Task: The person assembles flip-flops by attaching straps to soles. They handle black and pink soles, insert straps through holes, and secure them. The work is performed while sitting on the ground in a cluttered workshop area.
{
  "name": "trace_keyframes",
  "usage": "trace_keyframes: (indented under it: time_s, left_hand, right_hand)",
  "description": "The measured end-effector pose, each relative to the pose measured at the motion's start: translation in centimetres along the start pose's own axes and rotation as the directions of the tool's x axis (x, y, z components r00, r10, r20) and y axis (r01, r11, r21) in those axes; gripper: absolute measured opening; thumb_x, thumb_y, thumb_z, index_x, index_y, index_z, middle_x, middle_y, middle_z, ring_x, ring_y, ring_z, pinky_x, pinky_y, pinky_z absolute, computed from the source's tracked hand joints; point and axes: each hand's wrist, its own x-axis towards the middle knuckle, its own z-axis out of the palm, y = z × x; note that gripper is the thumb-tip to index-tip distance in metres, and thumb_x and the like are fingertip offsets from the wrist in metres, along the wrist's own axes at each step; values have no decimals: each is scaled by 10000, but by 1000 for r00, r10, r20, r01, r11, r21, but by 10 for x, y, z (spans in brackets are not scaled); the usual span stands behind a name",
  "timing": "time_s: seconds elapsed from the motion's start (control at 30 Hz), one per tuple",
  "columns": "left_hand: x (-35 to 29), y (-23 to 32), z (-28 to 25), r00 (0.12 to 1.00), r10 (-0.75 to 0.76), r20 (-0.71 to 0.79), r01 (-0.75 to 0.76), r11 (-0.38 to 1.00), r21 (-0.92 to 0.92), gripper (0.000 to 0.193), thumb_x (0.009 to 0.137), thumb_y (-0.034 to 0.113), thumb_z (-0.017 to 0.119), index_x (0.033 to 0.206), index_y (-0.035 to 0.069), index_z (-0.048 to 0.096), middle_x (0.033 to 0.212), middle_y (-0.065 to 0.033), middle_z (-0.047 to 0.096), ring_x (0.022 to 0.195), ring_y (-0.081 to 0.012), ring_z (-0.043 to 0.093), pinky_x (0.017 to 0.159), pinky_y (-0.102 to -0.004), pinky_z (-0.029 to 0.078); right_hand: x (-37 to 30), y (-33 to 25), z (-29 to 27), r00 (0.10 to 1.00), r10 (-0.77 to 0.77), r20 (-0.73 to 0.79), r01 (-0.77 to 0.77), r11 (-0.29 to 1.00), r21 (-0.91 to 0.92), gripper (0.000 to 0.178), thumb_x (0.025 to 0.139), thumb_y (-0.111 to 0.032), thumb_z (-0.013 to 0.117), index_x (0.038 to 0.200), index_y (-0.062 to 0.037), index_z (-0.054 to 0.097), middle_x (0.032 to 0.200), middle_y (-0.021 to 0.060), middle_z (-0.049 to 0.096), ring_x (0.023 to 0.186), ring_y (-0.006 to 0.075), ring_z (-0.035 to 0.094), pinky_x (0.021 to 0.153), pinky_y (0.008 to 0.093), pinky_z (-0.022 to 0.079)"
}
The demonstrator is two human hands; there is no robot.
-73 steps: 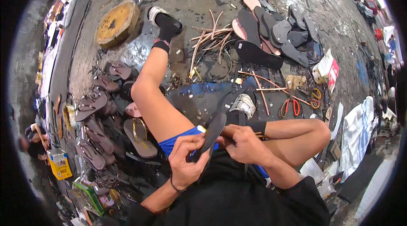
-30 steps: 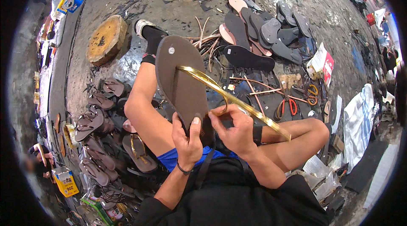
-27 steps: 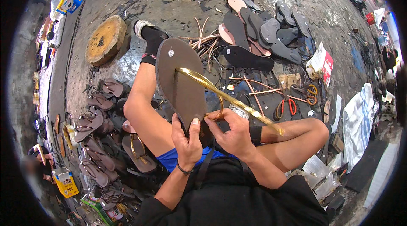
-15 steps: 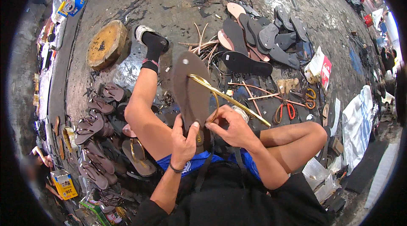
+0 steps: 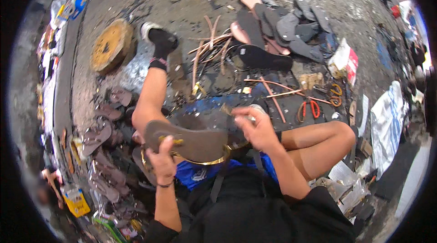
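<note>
My left hand (image 5: 161, 165) grips one end of a dark brown sandal sole (image 5: 198, 145), its thumb laid over the top face near a small gold mark. The sole lies sideways above my lap. A shiny gold strap (image 5: 209, 162) hangs along its near edge and curves up round its right end. Right of the sole, my right hand (image 5: 257, 129) is raised with fingers bent together. By its fingertips is a small tan blur that I cannot make out. Another sandal lies partly hidden behind my left hand.
Brown sandals (image 5: 104, 174) are heaped at left, near a round wooden block (image 5: 111, 46). Ahead lie loose soles (image 5: 264, 58) and pinkish strips (image 5: 214, 42). Red-handled scissors (image 5: 309, 110) and yellow-handled scissors (image 5: 336, 95) lie beyond my right knee, near a white cloth (image 5: 387, 127).
The sole has swung from upright to sideways and come down towards my lap. My left hand has moved left with it; my right hand has risen slightly, away from the sole.
</note>
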Motion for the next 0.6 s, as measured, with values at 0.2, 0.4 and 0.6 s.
trace_keyframes:
  time_s: [0.2, 0.4, 0.6]
  left_hand:
    - [-28, 10, 12, 857, -120, 500, -197, 822, 534, 219, 885, 92, 749, 1050, -41, 694, 971, -78, 743, 891, -137, 673, 806, -318, 546]
    - [-28, 7, 8, 792, -74, 605, -309, 807, 503, 237, 880, 83, 739, 1083, -25, 683, 1002, -89, 747, 913, -152, 681, 828, -327, 549]
    - [-35, 10, 12, 764, -29, 645, -404, 757, 513, 268, 877, 82, 741, 1116, -16, 669, 1036, -121, 733, 932, -207, 695, 854, -339, 550]
  right_hand:
    - [-38, -12, 38, 931, -296, 215, 359, 849, -387, 121, 897, -142, 742, 982, -57, 729, 915, 93, 655, 784, 261, 683, 720, 351, 556]
    - [-50, -2, 47, 875, -473, 102, 451, 720, -527, 114, 845, -149, 765, 927, -95, 708, 858, 65, 631, 710, 266, 692, 623, 370, 559]
    - [-64, 0, 54, 850, -521, 74, 465, 679, -569, 132, 819, -137, 776, 889, -88, 676, 828, 62, 619, 681, 251, 682, 579, 362, 552]
